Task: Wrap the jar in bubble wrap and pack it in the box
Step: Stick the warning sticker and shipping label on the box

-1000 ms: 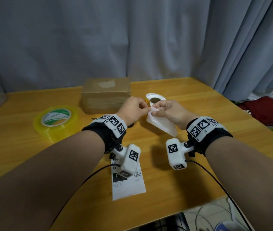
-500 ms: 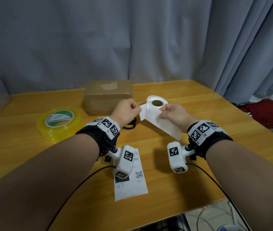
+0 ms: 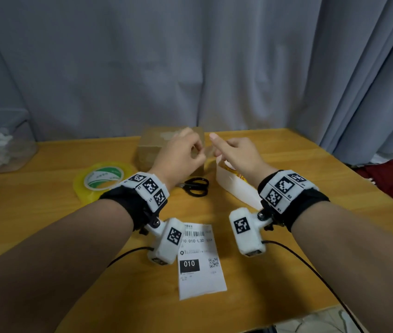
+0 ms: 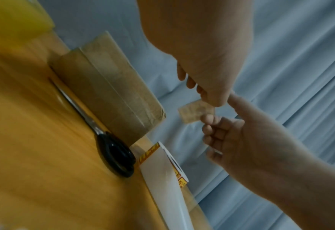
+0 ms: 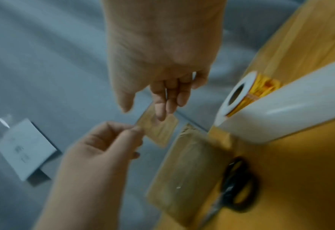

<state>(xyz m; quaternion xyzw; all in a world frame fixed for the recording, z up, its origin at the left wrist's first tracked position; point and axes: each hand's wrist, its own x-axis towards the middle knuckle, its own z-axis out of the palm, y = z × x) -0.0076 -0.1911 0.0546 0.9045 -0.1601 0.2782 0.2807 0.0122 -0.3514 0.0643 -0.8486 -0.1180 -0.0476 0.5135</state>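
A closed brown cardboard box [image 3: 153, 146] stands at the back of the table. My left hand [image 3: 196, 150] is raised in front of it and pinches a small translucent brownish piece of tape [image 4: 195, 113] by one edge. My right hand [image 3: 217, 145] is beside it, index finger stretched out. In the right wrist view a right fingertip [image 5: 160, 116] touches the tape piece [image 5: 160, 132], with the thumb apart from it. A white wrapped cylinder [image 3: 236, 192] with yellow print at its open end lies on the table under my right hand.
Black-handled scissors [image 3: 195, 186] lie just in front of the box. A yellowish roll of packing tape [image 3: 101, 180] lies to the left. A printed shipping label [image 3: 200, 260] lies near me. A clear plastic container [image 3: 1, 150] is far left, a red cloth [image 3: 392, 175] off the right edge.
Both hands held the white wrap low above the table; now the white cylinder lies on the table and both hands are raised toward the box with a tape piece between them.
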